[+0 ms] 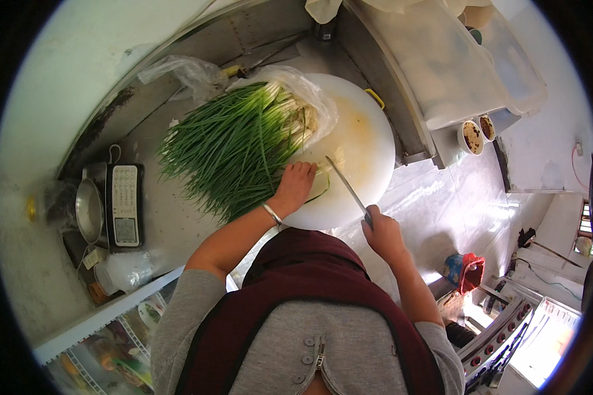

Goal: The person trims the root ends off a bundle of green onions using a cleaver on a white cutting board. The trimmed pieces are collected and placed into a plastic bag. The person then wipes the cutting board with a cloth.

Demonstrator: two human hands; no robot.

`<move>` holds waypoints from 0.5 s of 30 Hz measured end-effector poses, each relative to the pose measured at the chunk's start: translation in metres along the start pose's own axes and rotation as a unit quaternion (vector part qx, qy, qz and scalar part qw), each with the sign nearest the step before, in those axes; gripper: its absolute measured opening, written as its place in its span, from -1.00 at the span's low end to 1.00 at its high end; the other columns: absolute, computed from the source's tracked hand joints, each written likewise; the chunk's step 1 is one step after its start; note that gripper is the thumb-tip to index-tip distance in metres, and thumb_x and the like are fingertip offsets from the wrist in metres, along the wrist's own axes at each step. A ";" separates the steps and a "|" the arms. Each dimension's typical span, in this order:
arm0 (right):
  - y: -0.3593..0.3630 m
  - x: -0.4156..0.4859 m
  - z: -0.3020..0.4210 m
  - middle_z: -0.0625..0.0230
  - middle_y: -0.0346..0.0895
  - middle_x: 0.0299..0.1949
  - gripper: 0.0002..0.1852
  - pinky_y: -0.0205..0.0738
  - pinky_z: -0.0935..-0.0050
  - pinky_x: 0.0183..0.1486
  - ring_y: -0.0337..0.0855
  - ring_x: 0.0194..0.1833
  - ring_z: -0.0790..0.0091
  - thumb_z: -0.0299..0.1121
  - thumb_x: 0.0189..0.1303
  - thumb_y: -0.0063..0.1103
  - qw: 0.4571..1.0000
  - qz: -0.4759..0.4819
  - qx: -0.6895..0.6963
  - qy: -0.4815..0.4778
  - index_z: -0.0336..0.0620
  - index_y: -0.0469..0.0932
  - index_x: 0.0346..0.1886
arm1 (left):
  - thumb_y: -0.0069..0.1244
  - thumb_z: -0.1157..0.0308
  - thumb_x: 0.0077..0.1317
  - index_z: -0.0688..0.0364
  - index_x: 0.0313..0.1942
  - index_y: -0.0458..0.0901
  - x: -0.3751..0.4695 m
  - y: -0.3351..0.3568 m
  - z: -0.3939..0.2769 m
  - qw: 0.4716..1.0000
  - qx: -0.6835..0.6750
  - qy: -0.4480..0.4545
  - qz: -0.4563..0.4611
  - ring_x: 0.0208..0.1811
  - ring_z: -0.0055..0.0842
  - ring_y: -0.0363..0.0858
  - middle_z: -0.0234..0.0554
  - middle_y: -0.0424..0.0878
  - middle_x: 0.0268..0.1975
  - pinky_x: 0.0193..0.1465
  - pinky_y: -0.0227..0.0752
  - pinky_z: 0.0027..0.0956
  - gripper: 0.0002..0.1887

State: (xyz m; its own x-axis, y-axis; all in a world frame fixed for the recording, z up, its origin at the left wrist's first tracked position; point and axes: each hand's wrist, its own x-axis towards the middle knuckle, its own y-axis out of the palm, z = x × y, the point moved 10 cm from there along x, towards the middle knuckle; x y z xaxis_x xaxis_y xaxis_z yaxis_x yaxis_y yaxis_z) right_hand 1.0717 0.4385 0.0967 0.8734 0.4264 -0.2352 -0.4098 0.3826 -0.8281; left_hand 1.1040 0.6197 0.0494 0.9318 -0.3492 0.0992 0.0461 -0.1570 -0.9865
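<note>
A large heap of green onions lies partly on a round white cutting board, its white root ends toward the right under a clear plastic bag. My left hand, with a bangle at the wrist, rests on the board beside the heap, its fingers closed on a few green onion stalks. The handle of a knife is in my right hand; its blade slants up and left, the tip close to the root ends of those stalks.
A digital scale with a metal pan stands at the left of the steel counter. Above right are translucent plastic bins and two small bowls. A red-lined bin and a stove are at the lower right.
</note>
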 end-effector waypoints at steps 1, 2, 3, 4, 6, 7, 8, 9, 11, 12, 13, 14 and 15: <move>0.002 0.000 0.000 -0.01 0.54 -0.56 -0.76 0.44 0.00 -0.39 0.58 -0.46 -0.12 -0.36 0.17 0.09 1.000 0.006 -0.008 0.007 -0.21 0.27 -0.19 | -0.17 0.43 0.18 0.34 0.06 0.45 -0.001 -0.003 -0.001 1.000 -0.012 -0.005 -0.005 -0.11 -0.34 0.40 -0.14 0.45 -0.18 -0.03 0.25 -0.28 -0.58; 0.004 0.000 0.000 -0.02 0.54 -0.56 -0.76 0.44 -0.01 -0.39 0.58 -0.46 -0.12 -0.37 0.18 0.08 1.000 0.013 -0.017 0.017 -0.21 0.26 -0.20 | -0.17 0.43 0.18 0.35 0.07 0.44 -0.003 -0.005 -0.002 1.000 -0.024 -0.013 -0.014 -0.10 -0.33 0.40 -0.14 0.45 -0.18 -0.03 0.25 -0.28 -0.58; 0.005 0.001 0.001 -0.02 0.54 -0.56 -0.76 0.44 -0.02 -0.39 0.58 -0.46 -0.13 -0.37 0.18 0.08 1.000 0.014 -0.015 0.019 -0.21 0.26 -0.20 | -0.17 0.43 0.18 0.35 0.07 0.43 -0.004 -0.010 -0.004 0.999 -0.033 -0.019 -0.034 -0.10 -0.33 0.40 -0.14 0.45 -0.17 -0.03 0.25 -0.28 -0.58; 0.006 0.002 0.001 -0.03 0.54 -0.56 -0.76 0.44 -0.03 -0.39 0.58 -0.46 -0.14 -0.37 0.18 0.08 1.000 0.016 -0.014 0.023 -0.21 0.25 -0.20 | -0.16 0.43 0.18 0.35 0.08 0.43 -0.005 -0.009 -0.007 0.999 -0.020 -0.020 -0.030 -0.10 -0.33 0.39 -0.14 0.45 -0.17 -0.03 0.25 -0.27 -0.57; 0.008 0.004 0.002 -0.04 0.54 -0.56 -0.76 0.44 -0.04 -0.39 0.58 -0.46 -0.15 -0.37 0.18 0.07 0.999 0.022 -0.017 0.029 -0.22 0.24 -0.20 | -0.16 0.42 0.19 0.37 0.08 0.42 -0.007 -0.008 -0.012 0.999 0.010 -0.017 -0.036 -0.10 -0.33 0.38 -0.14 0.44 -0.19 -0.04 0.24 -0.27 -0.57; 0.009 0.005 0.001 -0.05 0.54 -0.56 -0.76 0.44 -0.05 -0.38 0.58 -0.46 -0.16 -0.37 0.18 0.07 0.999 0.025 -0.021 0.031 -0.23 0.24 -0.20 | -0.16 0.42 0.20 0.39 0.08 0.42 -0.007 -0.006 -0.013 0.999 0.024 -0.014 -0.034 -0.11 -0.34 0.38 -0.14 0.44 -0.20 -0.05 0.24 -0.26 -0.57; 0.010 0.006 0.000 -0.06 0.53 -0.56 -0.76 0.44 -0.05 -0.38 0.58 -0.46 -0.17 -0.37 0.18 0.07 0.999 0.027 -0.026 0.033 -0.23 0.24 -0.20 | -0.16 0.42 0.21 0.41 0.06 0.43 -0.006 -0.001 -0.013 0.999 0.036 -0.009 -0.024 -0.13 -0.35 0.37 -0.15 0.44 -0.21 -0.07 0.23 -0.27 -0.58; 0.010 0.008 -0.001 -0.07 0.53 -0.56 -0.75 0.44 -0.06 -0.38 0.58 -0.45 -0.17 -0.37 0.18 0.07 0.999 0.023 -0.019 0.027 -0.23 0.24 -0.20 | -0.16 0.41 0.21 0.43 0.05 0.44 -0.005 0.004 -0.012 0.999 0.048 -0.006 -0.003 -0.14 -0.37 0.37 -0.16 0.44 -0.23 -0.08 0.23 -0.27 -0.59; 0.011 0.013 -0.002 -0.08 0.53 -0.55 -0.75 0.43 -0.07 -0.38 0.58 -0.45 -0.18 -0.37 0.18 0.07 1.000 0.008 -0.002 0.009 -0.23 0.24 -0.21 | -0.15 0.43 0.19 0.43 0.03 0.44 -0.004 0.004 -0.010 0.999 0.037 0.004 -0.022 -0.17 -0.37 0.38 -0.16 0.44 -0.25 -0.10 0.24 -0.27 -0.59; 0.016 0.016 -0.006 -0.09 0.53 -0.55 -0.75 0.43 -0.07 -0.38 0.58 -0.44 -0.18 -0.37 0.18 0.07 1.000 0.016 -0.005 0.016 -0.23 0.24 -0.20 | -0.14 0.43 0.18 0.43 0.02 0.45 -0.004 0.004 -0.010 0.999 0.032 0.009 -0.027 -0.18 -0.38 0.38 -0.16 0.44 -0.26 -0.11 0.24 -0.27 -0.60; 0.021 0.020 -0.009 -0.09 0.53 -0.54 -0.75 0.43 -0.07 -0.37 0.58 -0.43 -0.18 -0.37 0.18 0.07 1.000 0.019 -0.006 0.019 -0.23 0.24 -0.20 | -0.14 0.44 0.17 0.42 0.00 0.46 -0.003 0.003 -0.009 0.999 0.025 0.012 -0.037 -0.19 -0.37 0.39 -0.16 0.45 -0.27 -0.13 0.24 -0.28 -0.62; 0.026 0.024 -0.013 -0.10 0.53 -0.53 -0.75 0.43 -0.07 -0.37 0.58 -0.43 -0.18 -0.37 0.18 0.08 1.000 0.018 -0.008 0.020 -0.23 0.24 -0.19 | -0.14 0.45 0.16 0.40 -0.03 0.47 -0.003 0.001 -0.009 0.999 0.018 0.015 -0.047 -0.21 -0.37 0.39 -0.16 0.45 -0.29 -0.14 0.25 -0.28 -0.63; 0.030 0.025 -0.016 -0.10 0.54 -0.53 -0.74 0.43 -0.08 -0.37 0.58 -0.42 -0.19 -0.36 0.18 0.08 1.000 0.018 0.002 0.022 -0.23 0.25 -0.18 | -0.15 0.46 0.15 0.39 -0.05 0.48 -0.003 -0.003 -0.009 0.998 0.012 0.019 -0.065 -0.23 -0.37 0.40 -0.17 0.45 -0.30 -0.15 0.25 -0.28 -0.65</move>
State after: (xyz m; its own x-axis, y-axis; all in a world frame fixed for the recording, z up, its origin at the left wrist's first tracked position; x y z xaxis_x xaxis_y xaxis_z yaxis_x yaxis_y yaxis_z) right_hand 1.0852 0.4476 0.0576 0.8691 0.4027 -0.2872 -0.4419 0.3717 -0.8164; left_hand 1.0978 0.6129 0.0531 0.9033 -0.3621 0.2300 0.1740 -0.1807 -0.9680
